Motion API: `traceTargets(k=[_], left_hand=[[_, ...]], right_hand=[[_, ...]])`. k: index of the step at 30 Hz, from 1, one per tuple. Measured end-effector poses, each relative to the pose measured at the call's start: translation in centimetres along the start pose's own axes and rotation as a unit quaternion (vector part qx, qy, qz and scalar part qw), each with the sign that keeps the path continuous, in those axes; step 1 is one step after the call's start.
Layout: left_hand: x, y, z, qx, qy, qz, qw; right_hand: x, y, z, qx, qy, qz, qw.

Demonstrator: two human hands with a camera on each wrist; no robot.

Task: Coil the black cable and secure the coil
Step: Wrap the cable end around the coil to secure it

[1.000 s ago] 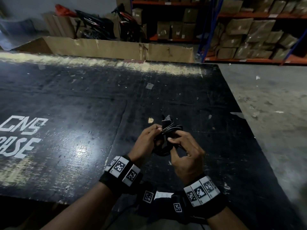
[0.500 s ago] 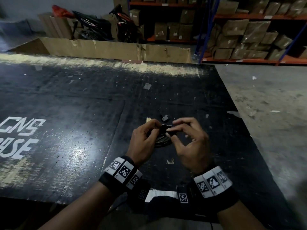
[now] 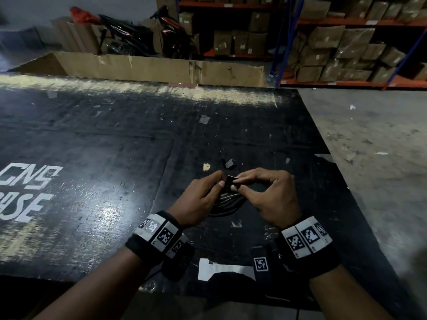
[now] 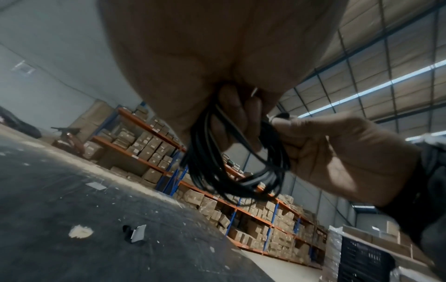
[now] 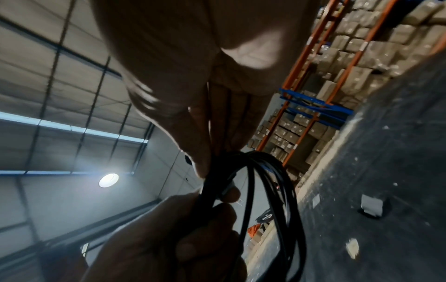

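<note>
A thin black cable (image 3: 227,204), wound into a loose bundle of several loops, hangs just above a scuffed black tabletop (image 3: 115,139), a small black strap (image 3: 231,182) at its top.

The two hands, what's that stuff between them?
The coiled black cable hangs between the left hand and right hand. Both pinch its top, where a small black strap sits. The head view shows it.
</note>
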State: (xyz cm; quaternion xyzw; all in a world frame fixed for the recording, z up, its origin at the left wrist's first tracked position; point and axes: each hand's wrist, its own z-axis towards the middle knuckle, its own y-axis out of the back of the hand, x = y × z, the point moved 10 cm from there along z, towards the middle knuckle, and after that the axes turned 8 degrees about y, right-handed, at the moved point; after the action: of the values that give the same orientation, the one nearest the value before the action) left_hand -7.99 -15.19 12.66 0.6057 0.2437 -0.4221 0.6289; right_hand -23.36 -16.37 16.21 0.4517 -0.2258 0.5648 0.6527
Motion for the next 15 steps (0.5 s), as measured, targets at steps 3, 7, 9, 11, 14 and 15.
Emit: traceTargets(k=[3,7,9,11,14,15], left_hand=[[0.8,-1.0,0.1,0.063,0.034,-0.11,0.991],[2.2,-2.0,0.1,0.094,0.114,-0.283,0.948],[2.5,-2.4,0.1,0.09,0.136,-0.322,0.933],[2.4,-2.2,0.2,0.061,0.121,-0.293,0.947],[2.3,-1.5,0.5,0.001,0.084,-0.237,0.968],[2.4,-1.3,0.5,-0.011,0.082,-0.238,0.968]], right_hand=[[-1.5,-0.2,0.0,0.001,-0.058,0.054,0.997],[-3.9,-0.4,0.1,0.001,-0.13,0.095,0.987],[-4.7,-0.4,0.2,-0.003,-0.15,0.103,0.983],[-5.0,-0.6,0.4,-0.008,-0.153,0.108,0.982],[-5.2,-0.9,0.6,-0.01,-0.151,0.117,0.982],[-5.3,-1.1,0.7,-0.004,-0.153,0.126,0.98]])
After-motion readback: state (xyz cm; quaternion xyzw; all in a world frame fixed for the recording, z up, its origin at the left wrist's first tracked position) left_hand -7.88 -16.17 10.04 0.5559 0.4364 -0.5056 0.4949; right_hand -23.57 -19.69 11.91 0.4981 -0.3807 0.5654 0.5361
